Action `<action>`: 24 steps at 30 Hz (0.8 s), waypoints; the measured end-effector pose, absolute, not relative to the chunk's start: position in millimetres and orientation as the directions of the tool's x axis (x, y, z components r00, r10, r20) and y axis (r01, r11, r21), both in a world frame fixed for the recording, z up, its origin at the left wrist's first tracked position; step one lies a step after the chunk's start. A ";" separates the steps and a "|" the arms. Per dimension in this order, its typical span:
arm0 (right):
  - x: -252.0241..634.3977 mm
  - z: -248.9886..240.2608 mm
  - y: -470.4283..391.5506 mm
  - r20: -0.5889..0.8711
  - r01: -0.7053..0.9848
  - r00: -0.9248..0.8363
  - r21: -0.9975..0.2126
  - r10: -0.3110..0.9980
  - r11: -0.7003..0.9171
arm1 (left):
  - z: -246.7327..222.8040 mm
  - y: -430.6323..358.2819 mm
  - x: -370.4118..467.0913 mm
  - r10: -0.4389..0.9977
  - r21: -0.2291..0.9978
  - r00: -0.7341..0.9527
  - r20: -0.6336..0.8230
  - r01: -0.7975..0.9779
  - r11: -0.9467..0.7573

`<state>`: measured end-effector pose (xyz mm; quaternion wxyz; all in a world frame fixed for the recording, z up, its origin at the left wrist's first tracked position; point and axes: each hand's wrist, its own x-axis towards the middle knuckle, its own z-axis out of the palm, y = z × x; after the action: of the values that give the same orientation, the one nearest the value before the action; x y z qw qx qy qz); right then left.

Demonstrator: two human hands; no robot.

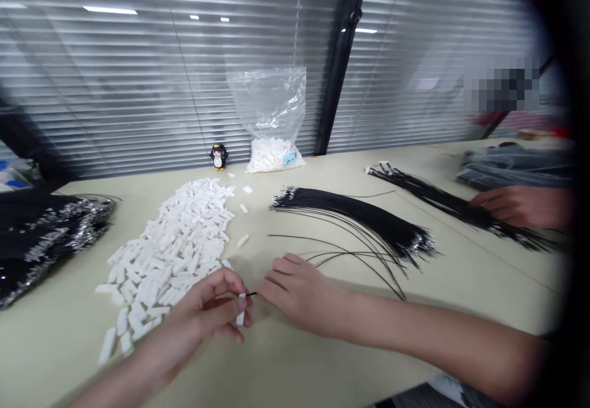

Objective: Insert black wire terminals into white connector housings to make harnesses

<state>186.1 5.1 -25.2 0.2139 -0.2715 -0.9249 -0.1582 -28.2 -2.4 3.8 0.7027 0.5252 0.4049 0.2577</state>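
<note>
Between the thumb and fingers of my left hand [214, 309] is a small white connector piece [241, 311], held upright. A short black wire end [251, 294] runs from it to the fingertips of my right hand [290, 288], which are closed on the wire. Just left of my hands lies a large heap of white connector pieces [179, 242]. Beyond my right hand, a bundle of black wires [350, 208] with metal ends rests on the table, and several loose black wires [354, 253] curve in front of it.
On the far left is a thick pile of black wires [41, 236]. A penguin figure [218, 157] and a clear bag of white pieces [274, 153] stand by the blinds. At right, another person's hand [520, 205] touches a second wire bundle [428, 196].
</note>
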 end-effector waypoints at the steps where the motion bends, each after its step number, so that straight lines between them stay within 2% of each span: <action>1: 186.5 -25.0 6.1 0.483 0.568 -0.762 0.182 0.431 0.803 | 4.6 -2.4 -27.7 0.786 0.945 0.539 -0.303 0.061 0.323; 12: 183.6 -21.3 8.1 0.491 0.541 -0.785 0.244 0.379 0.805 | -2.6 -2.4 -31.7 0.771 0.927 0.574 -0.277 -0.052 0.372; 24: 188.4 -23.4 13.6 0.488 0.570 -0.769 0.230 0.413 0.789 | 12.3 -3.2 -29.6 0.801 0.911 0.513 -0.308 -0.084 0.403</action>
<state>188.4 13.6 -23.4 0.2108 -0.2667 -0.9219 -0.1858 -29.6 -3.2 12.3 0.7399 0.4571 0.3926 0.2991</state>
